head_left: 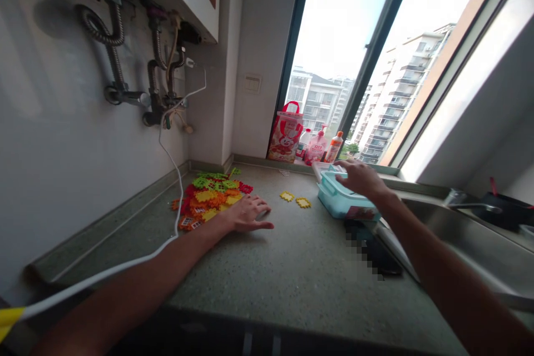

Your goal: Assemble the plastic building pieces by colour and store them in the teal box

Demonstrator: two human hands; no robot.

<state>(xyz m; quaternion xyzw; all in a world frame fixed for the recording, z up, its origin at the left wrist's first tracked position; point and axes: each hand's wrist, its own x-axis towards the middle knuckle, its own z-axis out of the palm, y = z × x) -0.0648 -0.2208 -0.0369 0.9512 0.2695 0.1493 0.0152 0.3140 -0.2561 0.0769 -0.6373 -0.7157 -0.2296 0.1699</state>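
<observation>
My left hand [249,214] lies palm down on the grey-green counter [267,278], fingers spread. It rests beside a heap of flat, notched plastic building pieces [206,197] in green, red, orange and yellow, some with window patterns. Two yellow frame-shaped pieces [303,202] lie apart from the heap, between it and a turquoise plastic box [334,203]. Over that box hovers my right hand [361,176], its fingers stretched out and apart with nothing visible in them. Its forearm and hand cover part of the box's top, and the contents cannot be made out.
A white cable [180,194] crosses the heap's left side. A dark flat object [377,250], partly pixelated, lies before the box. The sink [467,245] is at right. On the windowsill stand a red gift bag [286,136] and several bottles [317,147].
</observation>
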